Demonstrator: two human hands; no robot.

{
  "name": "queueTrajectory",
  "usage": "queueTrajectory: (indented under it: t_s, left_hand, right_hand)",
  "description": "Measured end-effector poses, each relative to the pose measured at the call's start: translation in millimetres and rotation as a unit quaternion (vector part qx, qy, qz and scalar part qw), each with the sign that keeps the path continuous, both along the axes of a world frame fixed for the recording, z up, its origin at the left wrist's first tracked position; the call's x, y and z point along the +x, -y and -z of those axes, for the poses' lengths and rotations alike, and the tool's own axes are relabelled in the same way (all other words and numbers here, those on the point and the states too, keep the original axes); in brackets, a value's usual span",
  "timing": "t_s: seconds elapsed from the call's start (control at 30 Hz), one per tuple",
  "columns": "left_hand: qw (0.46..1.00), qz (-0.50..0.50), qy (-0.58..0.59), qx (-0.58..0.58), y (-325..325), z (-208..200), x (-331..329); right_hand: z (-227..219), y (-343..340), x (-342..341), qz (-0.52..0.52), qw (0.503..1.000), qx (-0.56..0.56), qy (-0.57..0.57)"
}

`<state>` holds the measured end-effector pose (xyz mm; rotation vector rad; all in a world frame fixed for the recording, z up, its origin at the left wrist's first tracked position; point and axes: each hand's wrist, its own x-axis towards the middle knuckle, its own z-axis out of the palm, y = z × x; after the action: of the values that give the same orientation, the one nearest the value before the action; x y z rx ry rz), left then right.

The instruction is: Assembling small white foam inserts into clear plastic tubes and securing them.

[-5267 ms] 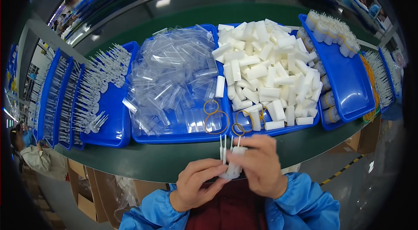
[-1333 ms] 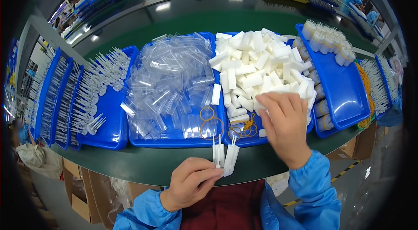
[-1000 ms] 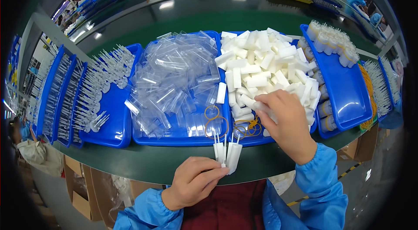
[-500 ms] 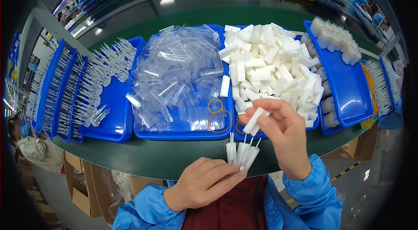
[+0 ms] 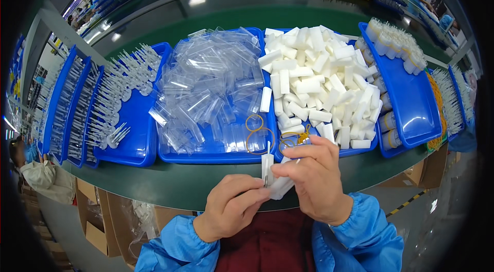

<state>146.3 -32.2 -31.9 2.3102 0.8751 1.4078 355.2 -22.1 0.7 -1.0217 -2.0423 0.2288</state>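
Over the table's front edge, my left hand (image 5: 234,205) has its fingers closed on the lower end of a small bundle of white cylindrical pieces with thin stems (image 5: 267,167). One piece stands upright, its stem pointing away from me. My right hand (image 5: 319,182) is closed at the bundle's right side, thumb and index finger against the white pieces. Its fingers partly hide them, so I cannot tell how they sit together. Just beyond is a heap of white foam-like blocks (image 5: 311,86) in a blue tray. Yellow rubber bands (image 5: 298,139) lie at that tray's near edge.
Clear plastic sleeves (image 5: 206,92) fill a blue tray left of the blocks. Farther left, blue trays (image 5: 135,133) hold white stemmed pieces. At right, a tilted blue tray (image 5: 417,112) carries banded bundles (image 5: 393,40). Cardboard boxes (image 5: 98,220) stand below. Behind runs a green belt (image 5: 242,9).
My right hand has come down and toward me, bringing the white block it held to the bundle. The bundle has tilted and drawn together, and the rubber bands behind have come into sight.
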Motion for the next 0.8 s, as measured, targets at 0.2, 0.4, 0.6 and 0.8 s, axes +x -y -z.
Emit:
queueTrajectory:
  t_s: [0.2, 0.4, 0.6, 0.8]
  left_hand:
    - [1.000, 0.016, 0.004, -0.026, 1, 2, -3]
    - [0.989, 0.041, 0.035, -0.141, 8, 1, 3]
    - [0.996, 0.053, -0.023, -0.073, 4, 9, 3]
    - [0.996, 0.044, -0.063, -0.044, 2, 4, 6]
  right_hand:
    - [4, 10, -3, -0.013, 0.996, -0.036, -0.075]
    - [17, 16, -1, 0.008, 0.983, -0.098, -0.154]
    - [5, -11, 43, 0.248, 0.957, 0.011, 0.147]
    - [9, -17, 41, 0.228, 0.949, -0.026, 0.216]
